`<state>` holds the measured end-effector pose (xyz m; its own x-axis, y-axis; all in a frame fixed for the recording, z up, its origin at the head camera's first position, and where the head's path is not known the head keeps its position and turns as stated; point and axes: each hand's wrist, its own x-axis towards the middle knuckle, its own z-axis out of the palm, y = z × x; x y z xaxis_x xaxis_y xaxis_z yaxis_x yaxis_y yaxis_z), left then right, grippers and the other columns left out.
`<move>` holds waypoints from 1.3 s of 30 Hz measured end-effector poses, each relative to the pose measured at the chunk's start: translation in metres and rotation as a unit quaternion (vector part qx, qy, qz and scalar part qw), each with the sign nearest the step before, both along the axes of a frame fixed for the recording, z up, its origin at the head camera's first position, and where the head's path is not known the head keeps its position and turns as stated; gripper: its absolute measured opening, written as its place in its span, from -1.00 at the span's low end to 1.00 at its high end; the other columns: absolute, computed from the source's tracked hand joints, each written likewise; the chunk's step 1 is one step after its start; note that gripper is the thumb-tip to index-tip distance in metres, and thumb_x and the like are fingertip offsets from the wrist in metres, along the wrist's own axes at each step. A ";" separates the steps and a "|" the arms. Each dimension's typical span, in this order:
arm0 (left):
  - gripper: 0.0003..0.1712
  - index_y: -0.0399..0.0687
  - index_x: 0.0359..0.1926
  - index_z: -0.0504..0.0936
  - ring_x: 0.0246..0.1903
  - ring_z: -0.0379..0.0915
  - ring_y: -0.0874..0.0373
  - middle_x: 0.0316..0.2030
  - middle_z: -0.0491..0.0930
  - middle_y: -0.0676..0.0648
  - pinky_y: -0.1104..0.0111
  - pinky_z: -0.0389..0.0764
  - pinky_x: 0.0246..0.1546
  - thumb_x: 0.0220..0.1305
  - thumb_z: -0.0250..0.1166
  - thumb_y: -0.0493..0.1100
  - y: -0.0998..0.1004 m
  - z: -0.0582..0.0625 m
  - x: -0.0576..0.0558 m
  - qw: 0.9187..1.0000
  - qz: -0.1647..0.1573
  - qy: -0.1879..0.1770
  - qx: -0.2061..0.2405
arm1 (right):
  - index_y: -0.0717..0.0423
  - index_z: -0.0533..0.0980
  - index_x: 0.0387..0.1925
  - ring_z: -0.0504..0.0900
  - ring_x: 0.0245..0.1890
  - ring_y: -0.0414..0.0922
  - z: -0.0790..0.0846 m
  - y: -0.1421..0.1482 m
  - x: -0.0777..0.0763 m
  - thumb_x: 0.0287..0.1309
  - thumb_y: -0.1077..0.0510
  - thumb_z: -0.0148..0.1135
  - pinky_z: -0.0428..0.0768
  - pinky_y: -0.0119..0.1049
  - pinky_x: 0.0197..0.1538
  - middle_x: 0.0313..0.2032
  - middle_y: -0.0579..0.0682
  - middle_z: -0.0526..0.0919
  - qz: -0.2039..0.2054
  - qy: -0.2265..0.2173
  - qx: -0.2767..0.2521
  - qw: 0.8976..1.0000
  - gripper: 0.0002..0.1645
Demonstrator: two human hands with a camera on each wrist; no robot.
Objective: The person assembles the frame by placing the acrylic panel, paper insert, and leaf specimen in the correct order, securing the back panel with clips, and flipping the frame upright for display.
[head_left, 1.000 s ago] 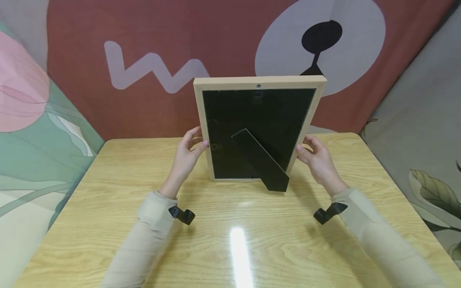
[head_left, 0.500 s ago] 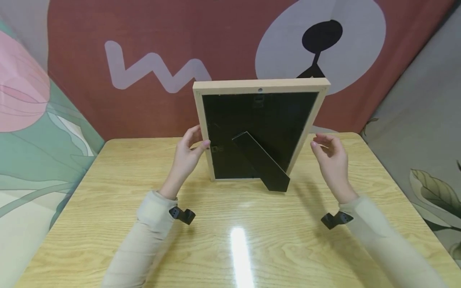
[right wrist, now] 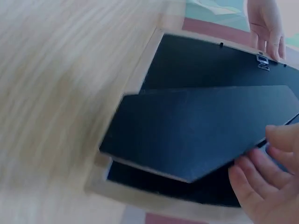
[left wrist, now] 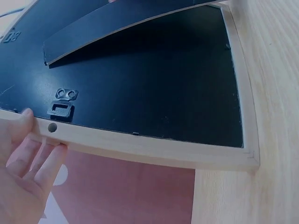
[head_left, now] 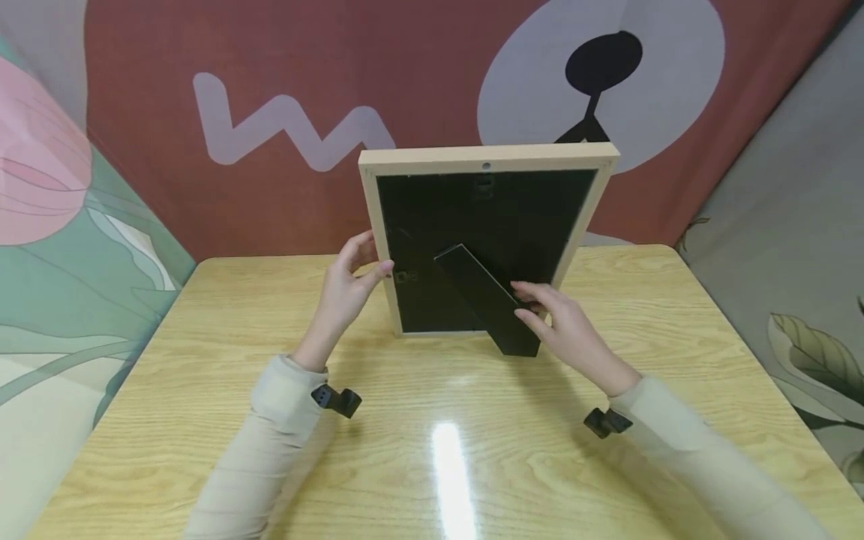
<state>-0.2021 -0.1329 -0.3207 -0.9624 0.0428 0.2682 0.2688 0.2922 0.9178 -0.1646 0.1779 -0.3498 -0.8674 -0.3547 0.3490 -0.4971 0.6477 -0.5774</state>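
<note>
A picture frame with a light wood border and black backing stands with its back toward me on the table. My left hand grips its left side, thumb on the back of the border and fingers round the outer edge; the left wrist view shows this hand beside a metal hanger. A black easel stand slants down from the middle of the backing to the lower right. My right hand is at the stand's right edge, thumb and fingertips on either side of that edge. The frame's front is hidden.
The frame rests on a light wood-grain table near its far edge. Behind it hangs a reddish-brown printed cloth, with a leaf-patterned covering on the right. A wrist camera sits on each sleeve.
My right hand let go of the frame's right side, drew away to the right, then came in to the stand's edge. The left hand keeps its grip on the frame.
</note>
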 end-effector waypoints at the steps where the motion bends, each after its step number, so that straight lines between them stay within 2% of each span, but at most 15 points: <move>1: -0.42 -0.21 0.30 0.34 0.06 0.49 -0.06 0.06 0.54 -0.30 0.43 0.64 -0.07 0.28 0.24 -0.26 0.000 0.001 0.000 1.000 -0.003 0.003 0.001 | 0.30 0.43 0.16 0.61 -0.11 0.06 0.000 -0.001 0.000 0.23 0.34 0.16 0.63 -0.14 -0.12 -0.04 0.23 0.60 0.002 -0.018 0.002 1.000 -0.55; 4: -0.49 -0.23 0.30 0.34 0.03 0.51 -0.02 0.05 0.53 -0.32 0.46 0.64 -0.11 0.36 0.15 -0.24 -0.001 0.004 0.000 1.000 -0.010 0.009 0.008 | 0.31 0.49 0.09 0.64 -0.20 0.03 -0.002 -0.003 -0.001 0.24 0.35 0.15 0.65 -0.22 -0.18 -0.13 0.21 0.65 0.002 -0.039 0.004 0.999 -0.63; 9: -0.50 -0.24 0.31 0.31 -0.04 0.51 0.10 0.08 0.51 -0.32 0.36 0.69 -0.10 0.39 0.10 -0.26 -0.003 0.015 0.001 0.999 -0.012 0.039 0.014 | 0.32 0.54 0.00 0.64 -0.27 0.02 -0.004 -0.004 -0.002 0.19 0.40 0.17 0.64 -0.25 -0.22 -0.21 0.19 0.67 0.004 -0.025 0.002 1.000 -0.68; 12: -0.42 -0.19 0.35 0.27 0.00 0.52 0.05 0.11 0.49 -0.29 0.41 0.66 -0.10 0.34 0.15 -0.30 -0.005 0.022 0.003 0.998 -0.021 0.061 0.006 | 0.32 0.55 -0.02 0.64 -0.27 0.03 -0.005 -0.003 -0.002 0.18 0.41 0.17 0.64 -0.26 -0.23 -0.22 0.19 0.68 0.006 -0.024 0.000 1.000 -0.69; 18: -0.30 -0.07 0.40 0.23 0.00 0.55 -0.08 0.12 0.50 -0.23 0.59 0.58 -0.21 0.27 0.22 -0.36 -0.007 0.032 0.008 0.996 -0.029 0.077 -0.037 | 0.30 0.55 -0.02 0.65 -0.26 0.03 -0.007 -0.001 -0.002 0.16 0.42 0.18 0.65 -0.26 -0.21 -0.24 0.17 0.68 0.009 -0.029 -0.009 1.000 -0.68; 20: -0.32 -0.12 0.37 0.27 -0.01 0.56 -0.08 0.10 0.51 -0.24 0.62 0.57 -0.23 0.25 0.23 -0.39 -0.007 0.033 0.009 0.995 -0.027 0.085 -0.047 | 0.30 0.55 -0.02 0.65 -0.26 0.03 -0.007 0.000 -0.001 0.16 0.43 0.18 0.65 -0.27 -0.21 -0.25 0.17 0.69 0.012 -0.029 -0.011 0.999 -0.68; 25: -0.38 -0.22 0.31 0.30 -0.02 0.54 -0.11 0.07 0.50 -0.28 0.63 0.58 -0.27 0.23 0.22 -0.44 -0.005 0.032 0.013 0.994 -0.030 0.099 -0.030 | 0.31 0.54 -0.03 0.66 -0.27 0.03 -0.007 0.000 0.002 0.15 0.45 0.17 0.66 -0.27 -0.21 -0.26 0.17 0.69 0.024 -0.025 -0.008 0.999 -0.68; 33: -0.43 -0.27 0.25 0.32 -0.01 0.50 -0.10 0.08 0.45 -0.26 0.57 0.64 -0.28 0.22 0.19 -0.50 -0.001 0.027 0.015 0.994 -0.037 0.104 0.001 | 0.30 0.48 0.06 0.64 -0.20 0.03 -0.009 -0.001 0.005 0.20 0.39 0.15 0.67 -0.16 -0.16 -0.23 0.16 0.66 0.031 -0.059 -0.003 0.998 -0.64; 39: -0.46 -0.29 0.21 0.34 -0.02 0.52 -0.08 0.06 0.47 -0.28 0.45 0.70 -0.23 0.19 0.20 -0.51 0.002 0.023 0.012 0.993 -0.034 0.115 0.005 | 0.33 0.48 0.03 0.62 -0.22 0.03 -0.012 -0.002 0.006 0.18 0.43 0.15 0.66 -0.30 -0.19 -0.25 0.16 0.66 0.048 -0.065 -0.028 0.996 -0.65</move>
<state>-0.1897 -0.1307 -0.2977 -0.8708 0.1011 0.4812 0.4901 0.2570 0.8329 -0.1586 0.1759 -0.3615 -0.8694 -0.4221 0.2568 -0.4740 0.5658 -0.6747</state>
